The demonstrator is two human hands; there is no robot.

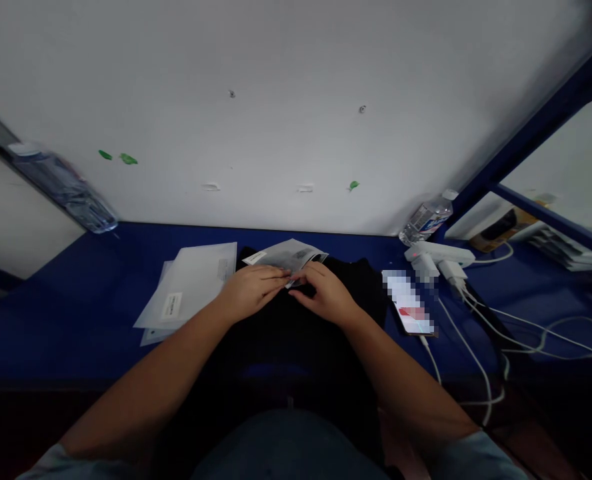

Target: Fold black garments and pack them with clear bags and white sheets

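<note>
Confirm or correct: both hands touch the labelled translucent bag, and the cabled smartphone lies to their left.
Wrong side: the head view shows the cabled smartphone to their right. The left hand and right hand do touch the translucent bag.

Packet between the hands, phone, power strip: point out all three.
Packet (285, 253): head view, on its upward-facing side.
Phone (410, 305): head view, on its lit, pixelated screen.
Power strip (449, 253): head view, on its white casing.
</note>
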